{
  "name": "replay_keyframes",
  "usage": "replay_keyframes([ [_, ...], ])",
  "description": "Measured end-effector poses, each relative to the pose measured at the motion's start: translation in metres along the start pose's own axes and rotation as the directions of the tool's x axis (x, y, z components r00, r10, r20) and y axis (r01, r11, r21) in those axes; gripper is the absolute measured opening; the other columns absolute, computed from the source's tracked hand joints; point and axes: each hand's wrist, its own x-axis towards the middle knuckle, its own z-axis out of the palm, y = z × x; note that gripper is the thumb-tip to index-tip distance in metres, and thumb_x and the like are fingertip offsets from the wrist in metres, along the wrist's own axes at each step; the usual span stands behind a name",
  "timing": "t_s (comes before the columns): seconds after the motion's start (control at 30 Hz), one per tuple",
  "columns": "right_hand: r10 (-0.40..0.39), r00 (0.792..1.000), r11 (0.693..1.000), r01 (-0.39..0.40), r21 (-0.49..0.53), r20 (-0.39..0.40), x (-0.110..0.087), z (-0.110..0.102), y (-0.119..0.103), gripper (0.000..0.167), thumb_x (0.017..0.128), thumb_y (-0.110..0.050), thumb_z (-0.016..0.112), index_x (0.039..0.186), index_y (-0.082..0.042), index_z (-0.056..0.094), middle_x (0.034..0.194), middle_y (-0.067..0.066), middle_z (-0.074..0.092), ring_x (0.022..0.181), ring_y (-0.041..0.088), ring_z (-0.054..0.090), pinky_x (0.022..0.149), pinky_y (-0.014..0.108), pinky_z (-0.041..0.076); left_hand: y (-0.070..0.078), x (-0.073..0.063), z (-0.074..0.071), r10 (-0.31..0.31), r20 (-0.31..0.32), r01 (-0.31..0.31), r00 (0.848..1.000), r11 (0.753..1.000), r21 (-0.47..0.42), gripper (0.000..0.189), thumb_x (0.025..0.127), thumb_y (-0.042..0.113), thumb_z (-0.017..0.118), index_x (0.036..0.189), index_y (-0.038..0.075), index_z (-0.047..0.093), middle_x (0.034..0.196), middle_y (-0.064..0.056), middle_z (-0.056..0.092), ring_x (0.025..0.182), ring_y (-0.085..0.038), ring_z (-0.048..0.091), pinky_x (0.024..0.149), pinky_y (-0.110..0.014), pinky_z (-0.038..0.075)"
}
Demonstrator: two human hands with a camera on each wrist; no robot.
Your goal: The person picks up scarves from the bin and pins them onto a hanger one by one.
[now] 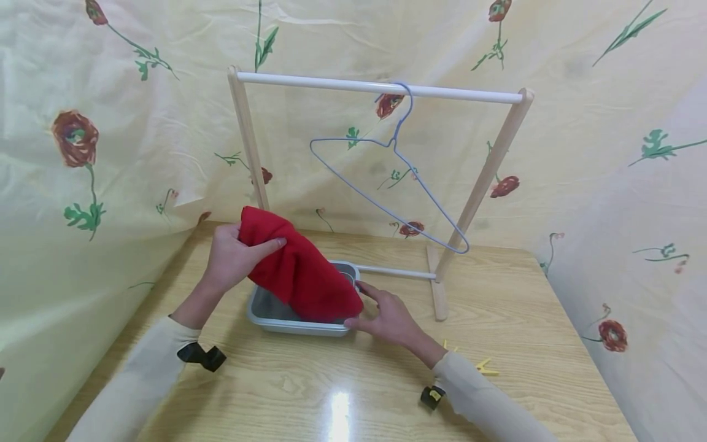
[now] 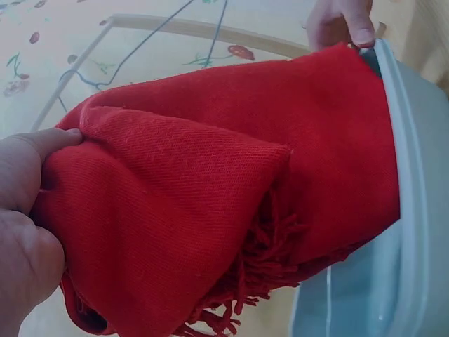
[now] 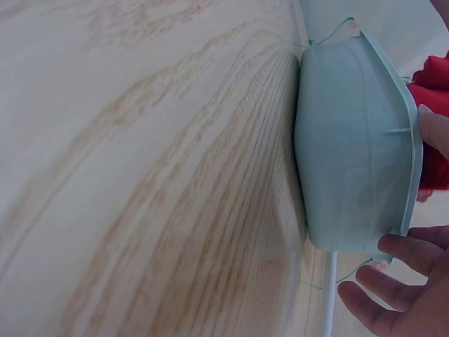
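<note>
My left hand (image 1: 231, 255) grips a red fringed scarf (image 1: 304, 276), folded in layers, by its upper end with the thumb on the near side. Most of the scarf slants down from the hand into a pale grey-blue plastic basin (image 1: 301, 327). Its fringe (image 2: 256, 256) hangs below the fold in the left wrist view. My right hand (image 1: 389, 316) holds the basin by its right end. There the thumb rests on the rim and the index finger touches the far corner, while the other fingers are spread off the wall (image 3: 344, 147).
Behind the basin stands a rack with a white rail (image 1: 331, 81) and wooden legs (image 1: 486, 178). A blue wire hanger (image 1: 381, 212) hangs tilted from the rail. Yellow clothespins (image 1: 485, 368) lie by the right forearm on the wooden table (image 1: 276, 393). Flowered cloth (image 1: 166, 123) surrounds the table.
</note>
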Motion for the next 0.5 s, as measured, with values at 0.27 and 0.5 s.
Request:
replay_keyframes([
  [0.27, -0.023, 1.0, 1.0, 0.023, -0.002, -0.007, 0.001, 0.0, 0.0, 0.09, 0.081, -0.057, 0.081, 0.155, -0.02, 0.046, 0.148, -0.005, 0.057, 0.134, 0.024, 0.055, 0.098, 0.051, 0.053, 0.018, 0.008, -0.003, -0.018, -0.032, 0.018, 0.999, 1.0, -0.01, 0.041, 0.086, 0.03, 0.084, 0.11, 0.001, 0.067, 0.097, -0.01, 0.073, 0.083, -0.022, 0.069, 0.07, -0.028, 0.06],
  [0.5, -0.004, 1.0, 1.0, 0.003, -0.024, -0.007, 0.0, -0.002, 0.0, 0.089, 0.081, -0.058, 0.08, 0.153, -0.018, 0.049, 0.149, -0.002, 0.056, 0.137, 0.026, 0.052, 0.108, 0.051, 0.047, 0.03, 0.014, -0.007, -0.041, -0.055, 0.042, 0.998, 0.999, 0.012, 0.048, 0.085, 0.033, 0.084, 0.116, 0.001, 0.065, 0.105, -0.013, 0.072, 0.089, -0.023, 0.068, 0.073, -0.026, 0.059],
])
